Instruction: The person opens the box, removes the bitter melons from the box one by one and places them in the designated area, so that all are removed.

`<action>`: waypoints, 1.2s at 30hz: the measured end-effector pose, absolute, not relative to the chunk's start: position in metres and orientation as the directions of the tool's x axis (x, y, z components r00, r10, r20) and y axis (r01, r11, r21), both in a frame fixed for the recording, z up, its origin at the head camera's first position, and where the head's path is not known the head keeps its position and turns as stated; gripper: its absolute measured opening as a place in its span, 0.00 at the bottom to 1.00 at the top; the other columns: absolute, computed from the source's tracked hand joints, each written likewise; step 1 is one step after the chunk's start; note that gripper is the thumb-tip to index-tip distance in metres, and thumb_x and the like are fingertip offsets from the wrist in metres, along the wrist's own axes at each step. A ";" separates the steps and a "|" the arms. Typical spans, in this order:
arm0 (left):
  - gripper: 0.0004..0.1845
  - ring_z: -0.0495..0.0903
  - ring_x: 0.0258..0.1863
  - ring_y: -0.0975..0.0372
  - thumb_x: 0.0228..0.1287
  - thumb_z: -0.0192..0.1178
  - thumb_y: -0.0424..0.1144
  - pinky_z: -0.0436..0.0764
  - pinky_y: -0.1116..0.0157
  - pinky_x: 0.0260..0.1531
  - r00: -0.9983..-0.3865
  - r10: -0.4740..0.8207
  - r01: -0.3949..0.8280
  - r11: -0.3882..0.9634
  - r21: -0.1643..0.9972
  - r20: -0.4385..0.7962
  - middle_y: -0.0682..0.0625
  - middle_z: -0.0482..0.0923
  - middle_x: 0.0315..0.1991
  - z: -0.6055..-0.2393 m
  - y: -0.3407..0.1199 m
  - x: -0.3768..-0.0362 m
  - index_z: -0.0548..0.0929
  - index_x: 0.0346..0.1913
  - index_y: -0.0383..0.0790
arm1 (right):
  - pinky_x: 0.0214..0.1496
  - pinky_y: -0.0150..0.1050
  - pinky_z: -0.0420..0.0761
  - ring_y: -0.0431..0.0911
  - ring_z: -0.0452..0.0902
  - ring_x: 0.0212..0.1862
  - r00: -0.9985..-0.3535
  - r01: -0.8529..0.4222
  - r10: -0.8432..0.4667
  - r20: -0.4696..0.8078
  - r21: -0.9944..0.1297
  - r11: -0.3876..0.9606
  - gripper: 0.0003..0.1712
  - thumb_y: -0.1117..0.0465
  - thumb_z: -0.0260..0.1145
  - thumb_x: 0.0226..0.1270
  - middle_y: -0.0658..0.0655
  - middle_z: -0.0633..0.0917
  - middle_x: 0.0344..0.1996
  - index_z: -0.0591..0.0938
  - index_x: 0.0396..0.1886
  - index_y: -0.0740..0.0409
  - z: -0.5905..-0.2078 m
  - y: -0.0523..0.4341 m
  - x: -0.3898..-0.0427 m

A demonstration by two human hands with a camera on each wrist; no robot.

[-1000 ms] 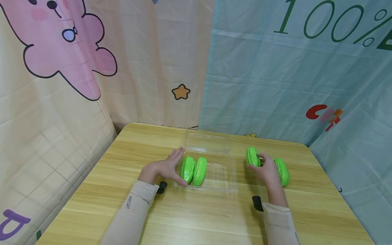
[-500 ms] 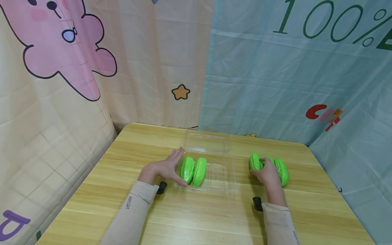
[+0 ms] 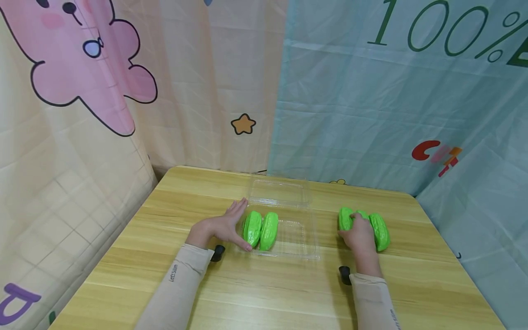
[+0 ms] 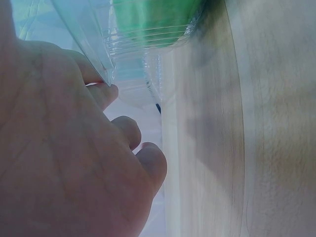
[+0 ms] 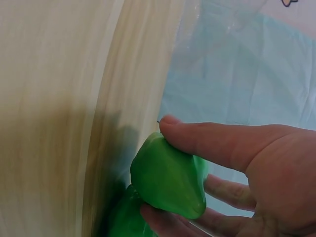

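A person sits at a light wooden tabletop (image 3: 288,288), seen from above through a head camera, with both forearms in beige sleeves reaching forward.

The left hand (image 3: 222,227) lies flat with straight, relaxed fingers against the left side of a clear plastic clamshell container (image 3: 294,238). It grips nothing; its thumb and fingers only touch the container's wall. The left wrist view shows the palm (image 4: 64,163) close up, with the ribbed clear plastic edge (image 4: 108,54) pressed against the fingers. The container is open, its lid (image 3: 279,191) lying flat behind the tray toward the far edge of the tabletop. Two bright green ridged toy gourds (image 3: 261,230) lie side by side in the left half of the tray, just beside the left hand. The right half of the tray is bare.

The right hand (image 3: 360,234) is well apart from the container, on the right side of the tabletop. Its fingers and thumb curl around one green gourd (image 3: 345,218); the right wrist view shows the thumb on top and the fingers beneath that gourd (image 5: 170,180). Another green gourd (image 3: 380,231) lies on the tabletop touching the right side of that hand.

Behind the tabletop hang cloth backdrops: a cream one with a pink cartoon animal (image 3: 82,59) and a star, and a pale blue one with green lettering (image 3: 449,27).
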State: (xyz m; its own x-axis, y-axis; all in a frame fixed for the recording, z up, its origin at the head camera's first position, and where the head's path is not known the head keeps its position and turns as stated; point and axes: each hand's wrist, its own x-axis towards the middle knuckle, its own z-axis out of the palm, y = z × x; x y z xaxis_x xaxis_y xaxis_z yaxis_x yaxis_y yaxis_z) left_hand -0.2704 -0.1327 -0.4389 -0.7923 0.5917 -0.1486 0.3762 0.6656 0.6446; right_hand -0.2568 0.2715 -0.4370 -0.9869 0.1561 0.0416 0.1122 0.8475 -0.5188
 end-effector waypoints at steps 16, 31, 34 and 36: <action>0.79 0.21 0.77 0.45 0.43 0.80 0.61 0.36 0.42 0.72 -0.791 0.593 0.371 0.661 0.652 -0.151 0.43 0.20 0.80 -0.439 -0.133 -0.270 0.28 0.80 0.37 | 0.59 0.68 0.69 0.79 0.66 0.56 -0.985 0.129 0.166 0.044 -0.450 0.883 0.41 0.65 0.76 0.58 0.85 0.69 0.55 0.65 0.63 0.80 -0.438 0.259 -0.252; 0.78 0.21 0.77 0.46 0.43 0.80 0.61 0.36 0.44 0.73 -0.787 0.596 0.376 0.666 0.644 -0.158 0.44 0.20 0.80 -0.437 -0.133 -0.269 0.29 0.80 0.38 | 0.64 0.68 0.63 0.79 0.57 0.62 -0.982 0.158 0.186 0.019 -0.448 0.880 0.48 0.63 0.77 0.57 0.85 0.62 0.60 0.60 0.68 0.80 -0.438 0.258 -0.254; 0.78 0.21 0.77 0.45 0.43 0.80 0.61 0.36 0.44 0.73 -0.787 0.598 0.379 0.664 0.644 -0.153 0.43 0.20 0.80 -0.437 -0.133 -0.270 0.29 0.80 0.37 | 0.64 0.68 0.63 0.79 0.57 0.62 -0.983 0.161 0.186 0.013 -0.445 0.881 0.49 0.62 0.77 0.58 0.85 0.62 0.60 0.59 0.69 0.80 -0.437 0.258 -0.254; 0.78 0.21 0.77 0.45 0.43 0.80 0.61 0.36 0.43 0.73 -0.787 0.598 0.380 0.664 0.644 -0.152 0.42 0.20 0.80 -0.437 -0.133 -0.270 0.29 0.80 0.37 | 0.64 0.68 0.63 0.78 0.57 0.62 -0.983 0.161 0.184 0.009 -0.442 0.882 0.49 0.62 0.76 0.58 0.85 0.63 0.60 0.59 0.69 0.80 -0.436 0.258 -0.254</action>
